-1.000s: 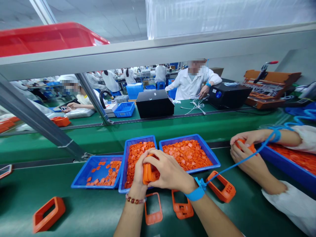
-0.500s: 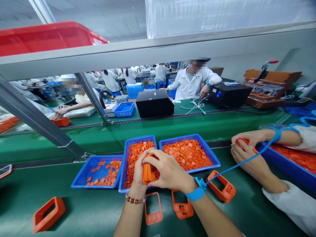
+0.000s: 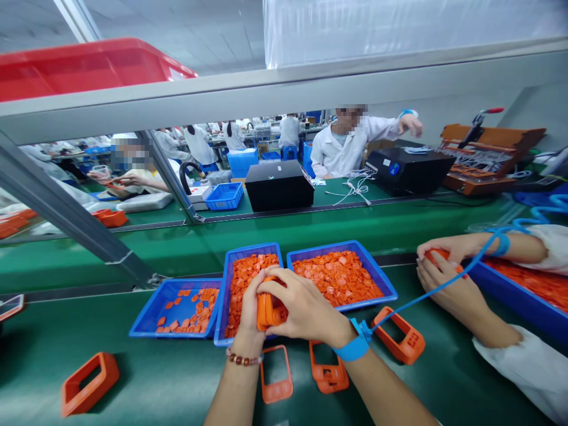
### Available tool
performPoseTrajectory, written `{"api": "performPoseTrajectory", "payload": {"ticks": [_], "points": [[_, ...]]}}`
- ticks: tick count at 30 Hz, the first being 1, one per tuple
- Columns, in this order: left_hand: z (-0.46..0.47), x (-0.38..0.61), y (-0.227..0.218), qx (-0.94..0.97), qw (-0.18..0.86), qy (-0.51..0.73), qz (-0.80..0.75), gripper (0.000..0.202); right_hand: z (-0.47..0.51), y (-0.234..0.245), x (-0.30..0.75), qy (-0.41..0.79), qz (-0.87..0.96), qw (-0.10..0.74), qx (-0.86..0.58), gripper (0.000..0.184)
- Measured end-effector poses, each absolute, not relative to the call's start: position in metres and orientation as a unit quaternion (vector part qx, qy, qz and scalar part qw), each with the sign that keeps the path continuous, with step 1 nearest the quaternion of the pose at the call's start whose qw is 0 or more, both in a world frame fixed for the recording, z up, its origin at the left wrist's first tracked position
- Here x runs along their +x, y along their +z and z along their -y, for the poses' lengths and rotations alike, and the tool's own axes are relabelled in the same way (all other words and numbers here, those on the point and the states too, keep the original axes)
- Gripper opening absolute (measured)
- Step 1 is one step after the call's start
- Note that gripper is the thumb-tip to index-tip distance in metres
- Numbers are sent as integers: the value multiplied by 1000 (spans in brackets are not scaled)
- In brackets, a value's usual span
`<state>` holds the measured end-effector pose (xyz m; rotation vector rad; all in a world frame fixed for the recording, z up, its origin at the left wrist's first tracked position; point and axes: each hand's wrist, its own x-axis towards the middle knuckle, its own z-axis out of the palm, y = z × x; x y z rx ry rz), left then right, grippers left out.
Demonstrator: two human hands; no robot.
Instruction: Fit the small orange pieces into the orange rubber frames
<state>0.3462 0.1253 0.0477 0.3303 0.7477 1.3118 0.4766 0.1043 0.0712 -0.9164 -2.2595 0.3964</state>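
One orange housing (image 3: pixel 265 312), upright, held above the green bench (image 3: pixel 177 381) in front of the middle blue tray; possibly more than one layer, the fingers covering much of it. Left hand (image 3: pixel 251 305): clamped on the housing's left side, beaded bracelet (image 3: pixel 243 359) at the wrist. Right hand (image 3: pixel 306 305): clamped on its right side, fingers curled over the top, blue wrist strap (image 3: pixel 355 344) with cord attached. Below the hands: one thin orange frame (image 3: pixel 277 393), flat; to its right, one orange frame with crossbar (image 3: pixel 329 387), partly behind the right forearm. Behind: three blue trays (image 3: pixel 373 271) of small orange pieces, the leftmost sparsely filled. Far left: one thick orange frame (image 3: pixel 100 390). Right: a co-worker's two hands (image 3: pixel 448 284), together around an orange part.
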Motion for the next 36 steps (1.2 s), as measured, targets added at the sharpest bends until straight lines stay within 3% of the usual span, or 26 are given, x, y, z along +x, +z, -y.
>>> {"api": "performPoseTrajectory", "payload": {"ticks": [7,18,36], "points": [[-124,346,50,140,716,602,-324,19,-104,73,477,155,862,334,-348,60],[-129,346,47,159,724,603,-294,16,-104,73,475,146,865,347,-332,55],[-128,343,43,174,761,556,-284,37,-100,74,474,128,874,316,-345,57]]}}
